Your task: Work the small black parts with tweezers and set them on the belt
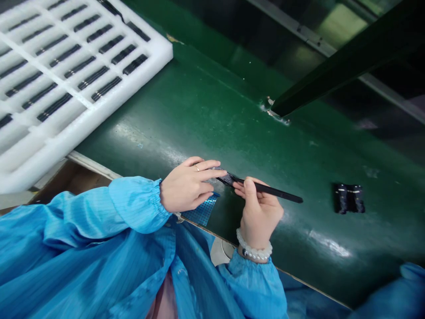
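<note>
My right hand, with a white bead bracelet at its wrist, grips a long slim black piece between thumb and fingers. The piece slants above the green table, its rounded end pointing right. My left hand, wearing a ring, has its fingers over the other end, where a shiny dark part shows. What lies beneath these fingers is hidden. Under the left hand, a blue patterned shiny sheet lies at the table's near edge.
A white foam tray at upper left holds many black pieces in slots. Two dark pieces lie side by side on the green table at right. A dark post rises at the far side. Blue cloth shows at lower right.
</note>
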Demonstrator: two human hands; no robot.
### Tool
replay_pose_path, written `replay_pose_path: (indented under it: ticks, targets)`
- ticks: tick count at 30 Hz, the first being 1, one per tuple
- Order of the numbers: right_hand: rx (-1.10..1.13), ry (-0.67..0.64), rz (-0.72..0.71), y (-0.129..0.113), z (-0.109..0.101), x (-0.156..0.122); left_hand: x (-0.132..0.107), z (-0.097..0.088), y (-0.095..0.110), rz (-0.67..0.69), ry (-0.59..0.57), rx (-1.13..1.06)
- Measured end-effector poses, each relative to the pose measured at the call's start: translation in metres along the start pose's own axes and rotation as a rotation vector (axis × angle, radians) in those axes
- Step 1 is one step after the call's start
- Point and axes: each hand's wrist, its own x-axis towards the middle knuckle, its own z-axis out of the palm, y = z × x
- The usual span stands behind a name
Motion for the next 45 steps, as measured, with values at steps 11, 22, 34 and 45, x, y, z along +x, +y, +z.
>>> replay_pose_path:
  ticks: [11,22,34,45]
  targets:
    - [-0.049,0.021,-0.072,0.002,0.001,-0.004,0.000,-0.001,0.000,0.006,-0.002,0.000]
    - [-0.375,0.074,-0.582,0.006,-0.003,-0.011,-0.001,0.002,-0.003,0.021,0.038,-0.016]
    - [-0.613,-0.414,-0.844,-0.004,-0.009,0.018,-0.001,-0.001,-0.008,-0.053,0.092,-0.099]
    - [-0.466,-0.297,-0.762,0.001,-0.020,0.015,0.000,0.003,-0.013,-0.078,0.057,-0.131]
